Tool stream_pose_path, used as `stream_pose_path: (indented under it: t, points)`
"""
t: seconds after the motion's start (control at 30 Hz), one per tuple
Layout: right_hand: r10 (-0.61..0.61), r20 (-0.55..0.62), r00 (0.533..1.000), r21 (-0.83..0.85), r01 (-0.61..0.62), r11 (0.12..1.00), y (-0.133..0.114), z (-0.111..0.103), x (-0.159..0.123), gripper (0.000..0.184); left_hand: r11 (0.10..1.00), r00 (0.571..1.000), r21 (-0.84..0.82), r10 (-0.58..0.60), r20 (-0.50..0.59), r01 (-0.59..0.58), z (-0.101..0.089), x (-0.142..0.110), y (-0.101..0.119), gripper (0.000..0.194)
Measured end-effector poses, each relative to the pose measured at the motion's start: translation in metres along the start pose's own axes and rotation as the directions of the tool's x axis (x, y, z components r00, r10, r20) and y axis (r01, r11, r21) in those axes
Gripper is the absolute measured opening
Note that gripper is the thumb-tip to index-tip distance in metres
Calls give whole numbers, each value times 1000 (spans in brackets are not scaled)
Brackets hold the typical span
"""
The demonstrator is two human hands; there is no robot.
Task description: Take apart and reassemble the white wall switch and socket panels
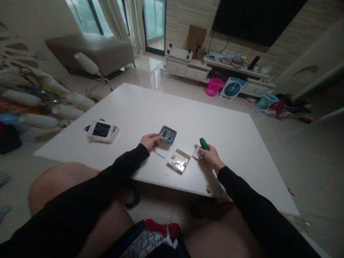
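Observation:
My left hand (pixel 150 141) pinches the near edge of a grey square socket module (pixel 168 134) that rests on the white table (pixel 231 136). My right hand (pixel 211 156) is closed round a green-handled screwdriver (pixel 203 143), its tip down on a small white piece (pixel 197 153). Between the hands lies a white square cover plate (pixel 179 161) with small metal parts in it. A thin flat white piece (pixel 161 153) lies just below my left hand.
A white box with a black inside (pixel 102 130) sits at the table's left. My bare knees are under the near edge. A grey sofa (pixel 94 50), a pink basket (pixel 214 86), a fan (pixel 232 88) and a low TV cabinet (pixel 193 68) stand beyond.

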State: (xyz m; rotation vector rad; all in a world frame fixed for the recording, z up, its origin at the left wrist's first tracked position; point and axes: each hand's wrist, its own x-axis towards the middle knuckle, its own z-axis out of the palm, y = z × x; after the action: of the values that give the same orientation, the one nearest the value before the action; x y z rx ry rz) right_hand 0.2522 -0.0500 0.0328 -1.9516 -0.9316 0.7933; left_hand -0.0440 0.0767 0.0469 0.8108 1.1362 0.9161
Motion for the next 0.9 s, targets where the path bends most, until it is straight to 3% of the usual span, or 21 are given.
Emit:
stream_pose_path:
  t: [0.3, 0.47, 0.6, 0.73, 0.9]
  points:
    - [27, 121, 992, -154, -8, 988, -8, -7, 1, 14, 1000, 999, 27, 12, 53, -14, -2, 1, -1, 32]
    - [22, 145, 989, -125, -4, 992, -21, -20, 7, 31, 999, 999, 35, 16, 46, -17, -2, 1, 0, 34]
    - [1, 134, 991, -143, 18, 990, -30, -47, 19, 38, 999, 999, 37, 17, 43, -18, -2, 0, 1, 35]
    - [18, 167, 986, -217, 19, 976, -31, -69, 26, 28, 999, 998, 42, 14, 54, -16, -2, 0, 1, 34]
    - [67, 263, 962, -314, 20, 949, -19, -64, 25, 13, 998, 996, 55, 14, 89, -18, -2, -1, -1, 36]
